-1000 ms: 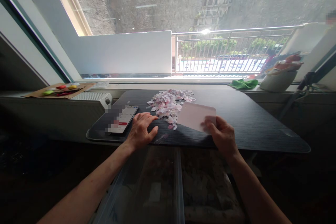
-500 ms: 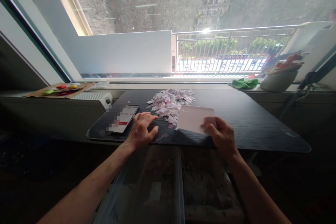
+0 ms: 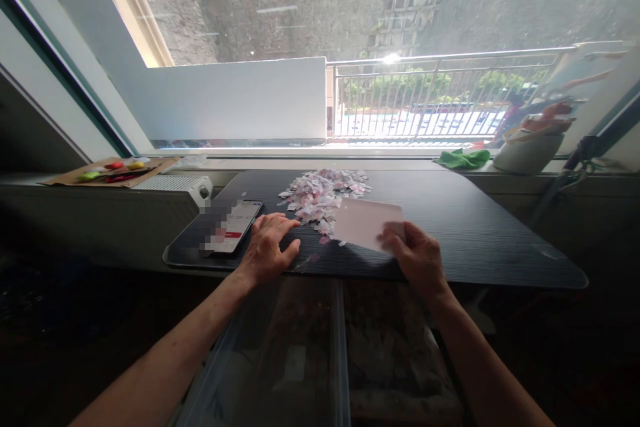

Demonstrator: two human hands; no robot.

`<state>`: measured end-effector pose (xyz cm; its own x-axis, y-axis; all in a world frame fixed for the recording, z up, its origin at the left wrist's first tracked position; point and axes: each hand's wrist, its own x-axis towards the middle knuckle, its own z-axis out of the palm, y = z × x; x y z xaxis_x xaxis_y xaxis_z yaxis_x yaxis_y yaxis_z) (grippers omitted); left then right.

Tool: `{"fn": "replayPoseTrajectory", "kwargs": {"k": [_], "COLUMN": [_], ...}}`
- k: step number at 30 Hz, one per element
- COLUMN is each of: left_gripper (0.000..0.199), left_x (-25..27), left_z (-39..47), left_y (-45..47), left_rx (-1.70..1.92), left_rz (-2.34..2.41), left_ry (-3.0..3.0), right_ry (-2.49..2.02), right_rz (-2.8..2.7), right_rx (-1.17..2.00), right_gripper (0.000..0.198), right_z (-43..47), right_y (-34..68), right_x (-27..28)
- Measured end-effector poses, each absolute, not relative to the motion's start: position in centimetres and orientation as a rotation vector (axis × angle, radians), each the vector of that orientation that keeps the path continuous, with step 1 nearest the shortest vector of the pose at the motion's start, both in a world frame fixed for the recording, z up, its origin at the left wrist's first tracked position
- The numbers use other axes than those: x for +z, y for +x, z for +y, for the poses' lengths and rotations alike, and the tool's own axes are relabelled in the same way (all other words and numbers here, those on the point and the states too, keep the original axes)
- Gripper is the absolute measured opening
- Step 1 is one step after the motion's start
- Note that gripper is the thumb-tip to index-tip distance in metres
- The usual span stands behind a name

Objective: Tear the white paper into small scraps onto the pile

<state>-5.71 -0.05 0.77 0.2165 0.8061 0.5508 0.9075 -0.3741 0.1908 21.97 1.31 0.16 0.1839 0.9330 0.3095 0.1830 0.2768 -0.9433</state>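
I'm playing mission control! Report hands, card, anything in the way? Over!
Right hand gripping pale card. Left hand open beside paper scraps. Smartphone left of left hand, not blocking card.

Backlit; hard daylight through the window [image 3: 280, 7] ahead. Sun glint flaring on the metal railing [image 3: 450, 57], ground beyond bleached. Pale sheen across the dark surface [image 3: 465, 227]; plastic bin [image 3: 342, 360] beneath in deep shadow, lower corners near black. Right hand [image 3: 419, 255] blurred at fingertips. Wide-lens stretch toward edges. Pixelated blocks over the phone's [image 3: 240, 221] left side.
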Motion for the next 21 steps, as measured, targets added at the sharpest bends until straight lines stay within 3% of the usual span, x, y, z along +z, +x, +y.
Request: {"fn": "replayPoseTrajectory", "kwargs": {"k": [4,15,21], "left_gripper": [0.033,0.032,0.032], "left_x": [0.7,0.7,0.6], "left_z": [0.0,0.0,0.1], "left_y": [-5.8,-5.8,-5.9], "left_rx": [-0.861,-0.895,-0.899], "left_rz": [-1.654,-1.647,-1.625], "left_ry": [-2.304,-2.304,-2.311], "right_ry": [-1.271,-1.293,-1.332], "right_rz": [-1.184,-1.097,-1.189], "right_rx": [0.617,0.650,0.907], "right_gripper": [0.015,0.014,0.028], "right_z": [1.2,1.2,2.3], "right_y": [22.3,23.9,26.2], "right_x": [0.1,0.5,0.7]}}
